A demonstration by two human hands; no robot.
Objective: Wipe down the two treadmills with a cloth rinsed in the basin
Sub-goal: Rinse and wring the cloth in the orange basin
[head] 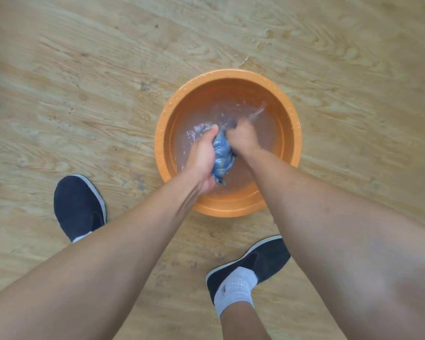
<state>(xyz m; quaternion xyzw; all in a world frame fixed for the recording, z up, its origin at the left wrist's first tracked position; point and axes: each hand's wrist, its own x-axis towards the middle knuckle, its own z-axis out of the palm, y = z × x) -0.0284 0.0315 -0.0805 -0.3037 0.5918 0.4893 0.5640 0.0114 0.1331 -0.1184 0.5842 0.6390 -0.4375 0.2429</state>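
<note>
Open wooden floor (pixel 84 82) surrounds the basin (pixel 295 133); shoes (pixel 79 207) stand nearby.

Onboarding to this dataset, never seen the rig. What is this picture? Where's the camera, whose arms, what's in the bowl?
There is no robot here, just a person working with bare hands. The single picture comes from a wide-angle camera worn on the person's head, looking down, so the two forearms reaching in from the bottom are the wearer's own.

An orange basin stands on the wood-pattern floor, with water in it that is splashing. Over the water, the left hand and the right hand both grip a bunched blue cloth, apparently rinsing or wringing it.

Lower down are the wearer's feet: a dark left shoe, and a dark right shoe with a white sock. Water drops lie on the floor beyond the basin. No treadmill is in view.
</note>
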